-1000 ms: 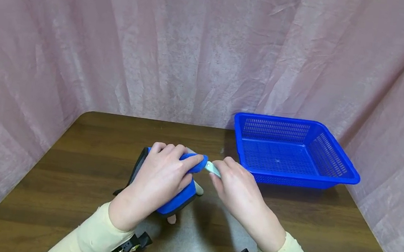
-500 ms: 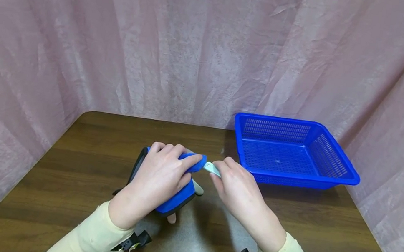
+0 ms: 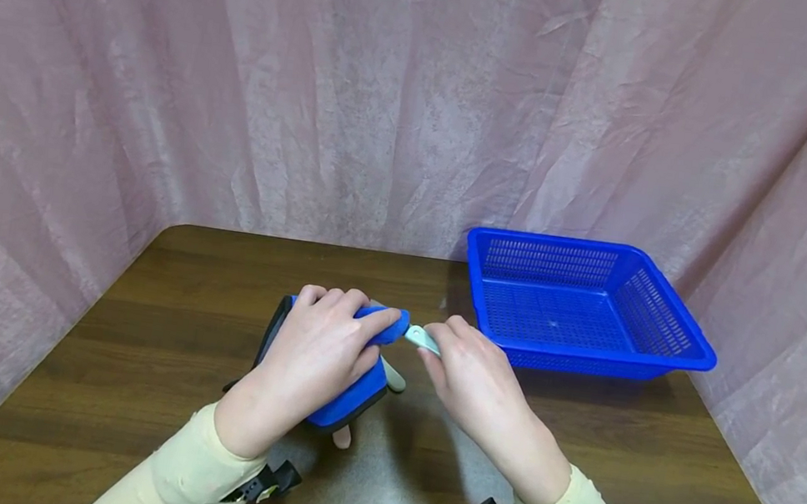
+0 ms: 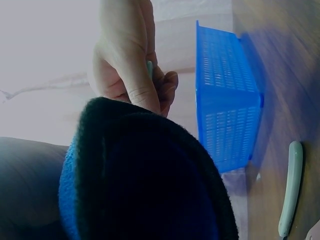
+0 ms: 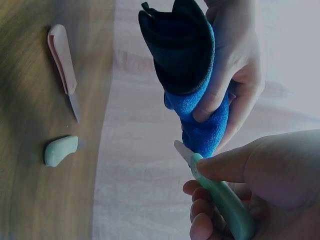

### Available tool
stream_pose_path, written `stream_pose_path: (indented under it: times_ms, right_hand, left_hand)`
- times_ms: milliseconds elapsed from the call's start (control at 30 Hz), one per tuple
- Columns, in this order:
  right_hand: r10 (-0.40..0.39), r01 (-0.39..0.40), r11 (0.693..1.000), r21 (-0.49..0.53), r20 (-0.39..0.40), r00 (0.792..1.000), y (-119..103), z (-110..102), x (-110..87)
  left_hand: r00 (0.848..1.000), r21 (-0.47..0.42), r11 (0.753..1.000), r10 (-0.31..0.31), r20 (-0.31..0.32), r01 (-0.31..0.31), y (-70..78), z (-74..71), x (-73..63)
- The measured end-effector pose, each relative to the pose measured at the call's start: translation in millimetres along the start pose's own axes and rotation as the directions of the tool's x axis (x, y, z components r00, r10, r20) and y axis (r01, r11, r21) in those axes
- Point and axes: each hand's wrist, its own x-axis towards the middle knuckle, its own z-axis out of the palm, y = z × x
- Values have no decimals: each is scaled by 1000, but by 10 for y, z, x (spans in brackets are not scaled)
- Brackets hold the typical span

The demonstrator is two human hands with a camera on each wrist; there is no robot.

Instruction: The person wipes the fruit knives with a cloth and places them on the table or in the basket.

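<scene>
My left hand (image 3: 321,338) grips a blue cloth (image 3: 353,404) with black edging, bunched between thumb and fingers. In my right hand (image 3: 475,374) is a mint-green folding knife (image 5: 224,202), its blade unfolded and pointing toward the cloth. The right thumb lies along the handle near the pivot. In the right wrist view, the short pale blade (image 5: 184,151) meets the pinched fold of cloth. Looser cloth hangs below the left hand, above the table. The left wrist view is largely filled by the cloth, which hides the blade there.
On the table (image 3: 160,323) beneath the cloth lie a pink-handled folding knife (image 5: 62,62) and a pale green-handled knife (image 5: 61,151), both with blades showing. A blue plastic basket (image 3: 586,364) stands at the back right, near the right hand. Pink curtains (image 3: 392,99) hang behind.
The left hand and the cloth have shifted very slightly left, and the knife's pivot end a touch with them. Both grips stay the same.
</scene>
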Motion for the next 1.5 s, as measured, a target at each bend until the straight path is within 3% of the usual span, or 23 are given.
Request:
stream_pose_path:
  times_ms: [933, 1500]
  right_hand:
    - [6, -6, 1000, -20, 17, 1000, 18, 47, -4]
    - [18, -18, 1000, -14, 17, 1000, 7, 28, 5]
  left_hand:
    - [999, 1, 999, -45, 14, 45, -123, 81, -1]
    - [993, -8, 995, -102, 67, 103, -216, 57, 23]
